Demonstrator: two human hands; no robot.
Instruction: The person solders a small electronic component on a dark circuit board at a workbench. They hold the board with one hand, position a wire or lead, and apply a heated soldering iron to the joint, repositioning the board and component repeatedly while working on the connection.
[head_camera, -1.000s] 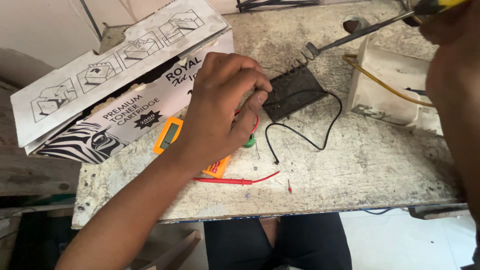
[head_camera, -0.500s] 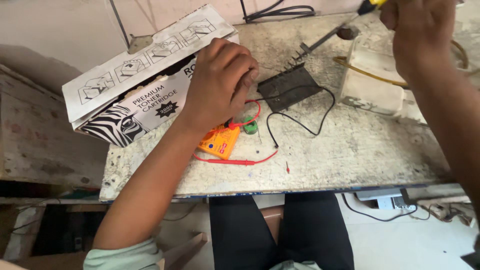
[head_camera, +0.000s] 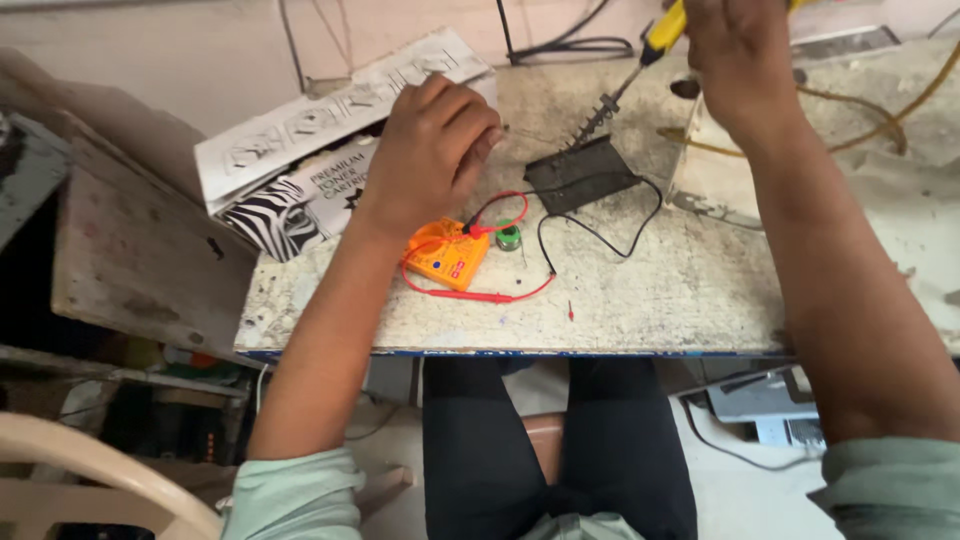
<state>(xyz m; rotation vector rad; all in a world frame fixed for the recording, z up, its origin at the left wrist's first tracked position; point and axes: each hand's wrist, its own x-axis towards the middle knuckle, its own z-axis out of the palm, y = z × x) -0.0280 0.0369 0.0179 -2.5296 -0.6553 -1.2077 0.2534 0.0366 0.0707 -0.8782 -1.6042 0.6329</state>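
A cardboard carton (head_camera: 300, 160) with a zebra-striped end overhangs the worktable's (head_camera: 680, 300) left edge. Just right of it the left hand (head_camera: 430, 150) hovers, fingers curled and holding nothing, above an orange multimeter (head_camera: 448, 258) whose red lead (head_camera: 480, 295) loops toward the near edge. A small solder reel (head_camera: 509, 237) lies beside it, then a dark flat board (head_camera: 580, 172) trailing a black wire (head_camera: 600, 235). Bare tabletop lies right of the wire. At the far edge, the right hand (head_camera: 740, 60) is closed around a yellow-handled soldering iron (head_camera: 630, 75), its tip touching the board.
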